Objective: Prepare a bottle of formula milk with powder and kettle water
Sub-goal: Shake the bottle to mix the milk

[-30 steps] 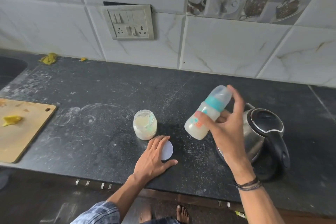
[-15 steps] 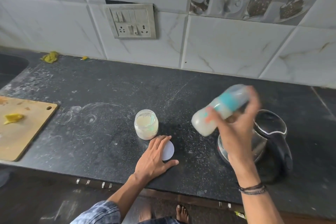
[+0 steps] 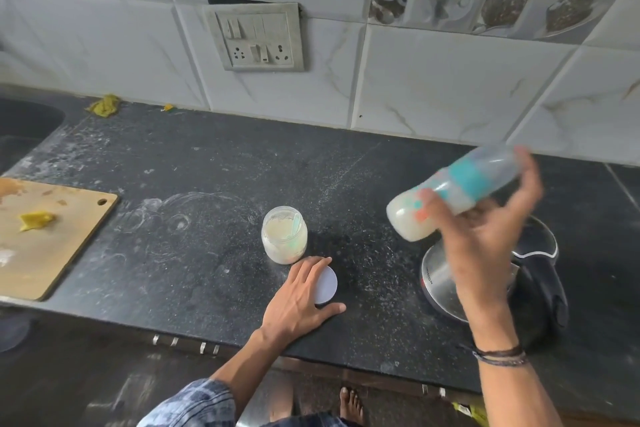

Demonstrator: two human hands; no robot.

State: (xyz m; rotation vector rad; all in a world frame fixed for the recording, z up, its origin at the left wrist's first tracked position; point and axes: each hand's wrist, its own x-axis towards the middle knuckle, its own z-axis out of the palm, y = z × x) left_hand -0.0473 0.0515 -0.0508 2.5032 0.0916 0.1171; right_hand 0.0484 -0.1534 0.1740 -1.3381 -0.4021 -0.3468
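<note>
At the far left of the dark counter (image 3: 194,184), toward 9 o'clock from the person, lies a wooden cutting board (image 3: 69,253) with a yellow scrap (image 3: 34,220) on it, well apart from the work. Near the middle stands the powder jar (image 3: 284,239), open and upright. Just beside it at its 5 o'clock the white lid (image 3: 329,284) lies flat on the counter. The left hand (image 3: 301,298) rests on that lid with straight, spread fingers, pressing rather than gripping. Further right, toward 2 o'clock from the person, the right hand (image 3: 485,243) is closed round the bottle (image 3: 450,194) and holds it in the air, tilted, with the base toward 8 o'clock and the capped top toward 2 o'clock. The bottle holds milky liquid, and its teal collar and clear cap are on. The blur on the bottle and fingers suggests that the step in hand is shaking to mix powder and water. Below the hand, at the bottle's 5 o'clock, sits the steel kettle (image 3: 530,270) with its black handle toward the person. Filling seems done. The next move probably calls for checking that no lumps remain, setting the bottle upright on bare counter clear of the kettle, and then having the left hand lift the lid onto the jar.
</note>
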